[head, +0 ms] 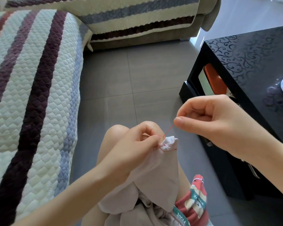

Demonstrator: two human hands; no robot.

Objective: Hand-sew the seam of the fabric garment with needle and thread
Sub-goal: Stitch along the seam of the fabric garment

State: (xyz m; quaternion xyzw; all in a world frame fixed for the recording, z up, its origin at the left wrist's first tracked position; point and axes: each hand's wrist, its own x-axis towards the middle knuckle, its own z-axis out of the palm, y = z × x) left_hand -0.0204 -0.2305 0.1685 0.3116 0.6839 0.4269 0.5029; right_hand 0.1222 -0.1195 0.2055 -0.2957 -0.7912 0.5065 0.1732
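Over bare legs [112,134], pale beige fabric garment [155,173] was draped, gathered tip pinched between left hand [134,149] fingers, thin red thread [168,130] rose taut up-right to right hand [216,118], fingers pinching it, just beside tip.

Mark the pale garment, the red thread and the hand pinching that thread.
pale garment [155,173], head view, smooth fold below the stitching.
red thread [169,130], head view, free stretch above the cloth.
right hand [219,121], head view, middle of the hand.

Sofa [31,79] left, table [252,66] right
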